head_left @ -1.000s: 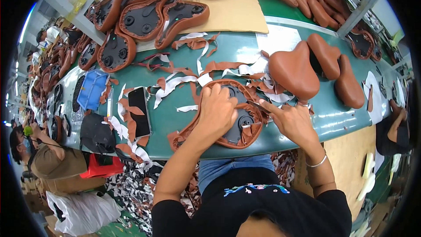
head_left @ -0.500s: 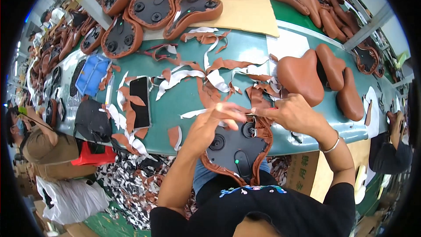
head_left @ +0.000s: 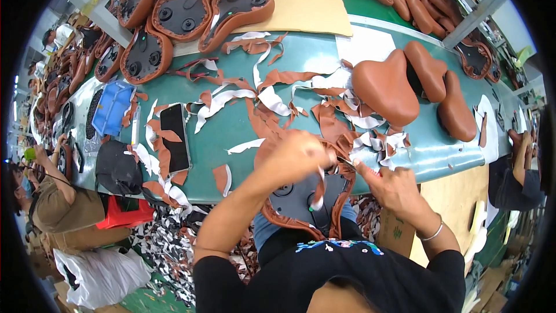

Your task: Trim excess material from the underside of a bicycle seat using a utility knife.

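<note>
A brown bicycle saddle (head_left: 292, 206) lies underside up across my lap and against the table edge, its black base showing inside a folded rim of brown covering. My left hand (head_left: 298, 156) is closed over its far left part, pinching a thin brown-and-white strip of covering (head_left: 320, 191) that dangles over the base. At the far right rim, my right hand (head_left: 397, 194) grips a small red-handled knife (head_left: 373, 173), its thin blade pointing left towards the rim. Fingers and covering hide where the blade meets the saddle.
Brown and white offcuts (head_left: 272, 101) litter the green table (head_left: 226, 130). Finished saddles (head_left: 385, 90) lie at right; more saddles (head_left: 182, 14) are piled at the back left. A phone (head_left: 175, 139), blue tray (head_left: 114, 107) and black bag (head_left: 119, 165) sit left. Scraps (head_left: 165, 249) cover the floor.
My left hand has closed and now pinches a dangling strip. My right hand has moved lower, bringing the knife blade into sight. More offcuts show beyond the right hand.
</note>
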Action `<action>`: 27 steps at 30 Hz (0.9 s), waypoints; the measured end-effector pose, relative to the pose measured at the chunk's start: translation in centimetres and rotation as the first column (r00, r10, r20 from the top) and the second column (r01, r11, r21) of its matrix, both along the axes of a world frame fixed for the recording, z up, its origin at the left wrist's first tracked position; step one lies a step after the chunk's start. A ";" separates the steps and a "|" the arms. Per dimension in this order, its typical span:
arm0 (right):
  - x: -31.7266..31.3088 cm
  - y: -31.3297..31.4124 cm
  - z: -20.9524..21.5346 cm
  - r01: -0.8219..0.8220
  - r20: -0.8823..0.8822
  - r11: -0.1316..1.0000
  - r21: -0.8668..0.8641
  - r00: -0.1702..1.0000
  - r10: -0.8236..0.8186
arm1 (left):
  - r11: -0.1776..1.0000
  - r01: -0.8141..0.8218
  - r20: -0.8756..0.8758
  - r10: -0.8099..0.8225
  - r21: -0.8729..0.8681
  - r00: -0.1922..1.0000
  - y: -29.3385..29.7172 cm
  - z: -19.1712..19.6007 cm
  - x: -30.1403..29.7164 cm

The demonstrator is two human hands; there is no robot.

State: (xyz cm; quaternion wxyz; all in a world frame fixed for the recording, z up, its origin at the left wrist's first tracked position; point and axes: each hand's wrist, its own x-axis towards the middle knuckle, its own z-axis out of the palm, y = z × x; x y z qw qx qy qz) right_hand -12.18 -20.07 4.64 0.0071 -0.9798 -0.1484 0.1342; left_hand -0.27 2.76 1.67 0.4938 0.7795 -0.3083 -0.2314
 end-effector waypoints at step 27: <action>35.2 -17.5 -3.7 0.125 0.068 0.198 0.972 0.660 -0.748 | 0.908 0.315 0.310 -0.394 0.277 0.865 -3.7 -2.9 9.9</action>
